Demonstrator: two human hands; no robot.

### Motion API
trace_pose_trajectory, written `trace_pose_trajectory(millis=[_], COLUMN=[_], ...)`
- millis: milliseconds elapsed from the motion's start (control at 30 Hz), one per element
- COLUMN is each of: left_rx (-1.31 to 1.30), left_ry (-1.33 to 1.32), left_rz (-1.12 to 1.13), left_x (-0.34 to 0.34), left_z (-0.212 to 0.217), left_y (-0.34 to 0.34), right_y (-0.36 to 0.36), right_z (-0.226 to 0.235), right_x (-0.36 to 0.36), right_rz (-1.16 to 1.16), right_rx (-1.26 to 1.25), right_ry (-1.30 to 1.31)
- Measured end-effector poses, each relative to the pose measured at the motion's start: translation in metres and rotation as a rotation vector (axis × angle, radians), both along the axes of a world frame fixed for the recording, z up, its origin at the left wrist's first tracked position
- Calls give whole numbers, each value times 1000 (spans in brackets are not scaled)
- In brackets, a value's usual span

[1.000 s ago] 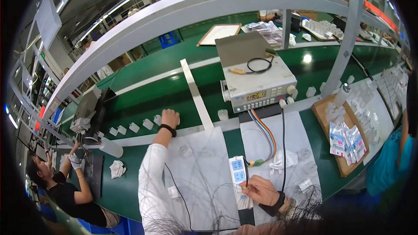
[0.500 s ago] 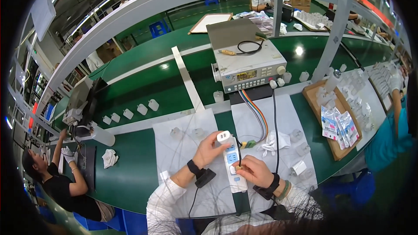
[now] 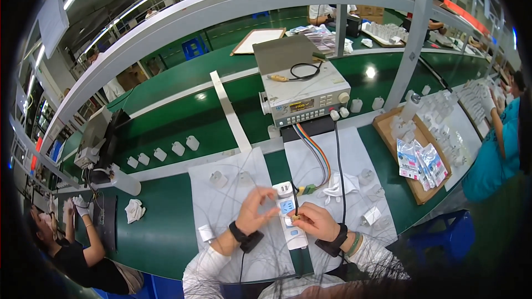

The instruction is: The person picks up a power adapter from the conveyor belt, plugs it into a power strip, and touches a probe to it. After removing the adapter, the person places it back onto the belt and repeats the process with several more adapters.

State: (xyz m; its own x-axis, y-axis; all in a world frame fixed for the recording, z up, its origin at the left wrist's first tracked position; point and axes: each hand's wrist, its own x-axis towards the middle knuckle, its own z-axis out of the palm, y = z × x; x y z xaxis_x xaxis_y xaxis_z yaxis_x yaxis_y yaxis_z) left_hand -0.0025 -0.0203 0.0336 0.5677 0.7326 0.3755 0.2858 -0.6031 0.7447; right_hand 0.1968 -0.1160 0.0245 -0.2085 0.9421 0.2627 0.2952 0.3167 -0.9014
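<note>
A white power strip (image 3: 295, 238) lies lengthwise in front of me, with blue socket faces. At its far end sits a white charger (image 3: 284, 189) with two USB ports. My left hand (image 3: 255, 210) is just left of the strip, slightly blurred, thumb and fingers apart with nothing visible between them. Over the strip's middle, my right hand (image 3: 317, 222) pinches a small brass-coloured plug on a black cable (image 3: 295, 199). The fingers partly hide this plug. Another white charger (image 3: 206, 233) lies on the white sheet near my left wrist.
A grey bench instrument (image 3: 305, 99) stands behind the strip, with coloured wires (image 3: 316, 155) running to a green connector. At the right are a crumpled white glove (image 3: 339, 184) and a cardboard tray (image 3: 413, 149) with bags. Several white chargers line the left ledge. Co-workers sit at both sides.
My left hand has come off the charger at the strip's far end and moved left, its fingers spreading. My right hand keeps its pinch on the plug. The whole view has shifted slightly.
</note>
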Motion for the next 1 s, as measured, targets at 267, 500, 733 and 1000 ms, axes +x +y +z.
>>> trace_pose_trajectory(millis=[267, 500, 733, 1000], left_rx=[-44, -73, -70, 266], left_ry=[113, 110, 45, 283], left_rz=[-219, -229, -230, 89], left_x=[-6, -3, -9, -5], left_z=[-29, -34, -27, 61], left_y=[-28, -27, -28, 136], right_y=[7, 60, 67, 67], right_z=[24, 9, 10, 7], right_x=[-3, -7, -16, -12], right_rz=[-102, -214, -206, -184], right_rx=[266, 58, 30, 83], right_ry=[28, 118, -16, -28])
